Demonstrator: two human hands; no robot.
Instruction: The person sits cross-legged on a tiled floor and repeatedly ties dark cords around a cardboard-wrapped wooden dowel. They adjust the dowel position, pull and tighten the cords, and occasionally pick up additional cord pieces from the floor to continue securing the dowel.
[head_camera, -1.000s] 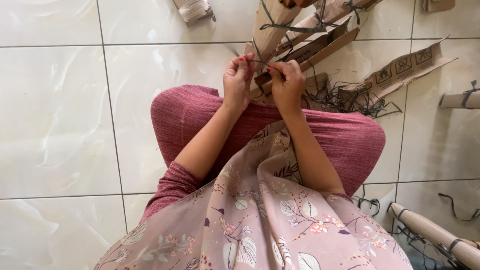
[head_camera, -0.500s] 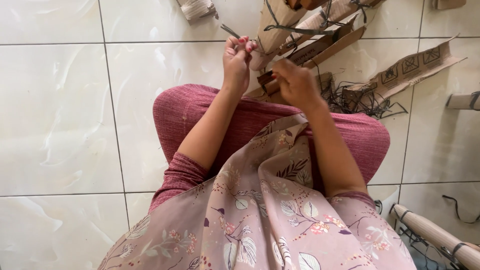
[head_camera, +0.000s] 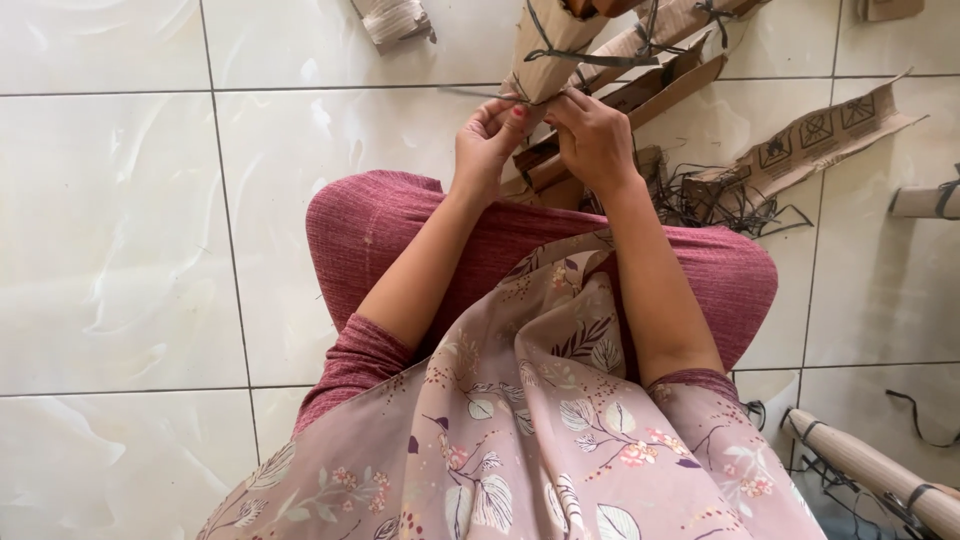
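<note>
Now both hands meet at the lower end of a rolled brown cardboard tube (head_camera: 545, 55) that slants up and out of the top of the view. The left hand (head_camera: 488, 145) pinches at the tube's bottom edge, thumb and forefinger closed on what looks like a thin dark tie strand (head_camera: 475, 93) that runs out to the left; the strand is too fine to be sure of the grip. The right hand (head_camera: 595, 135) is curled with its fingers bent in against the same end, touching the tube, though whether it holds the strand or only steadies the cardboard cannot be told.

Compared with half a second ago, the hands have come back together: then the left hand was raised with the strand drawn up and out to the left, apart from the right. A second ago they were also close, working lower among the flat pieces. So the pull seems finished and the fingers are back at the knot or wrap, which suggests the binding on this tube is being tightened or closed.

Behind the hands lie flat cardboard strips (head_camera: 800, 145), a tangle of loose dark ties (head_camera: 720, 200), and another bound tube (head_camera: 880, 475) at lower right, all on the white tiled floor (head_camera: 120, 220).
</note>
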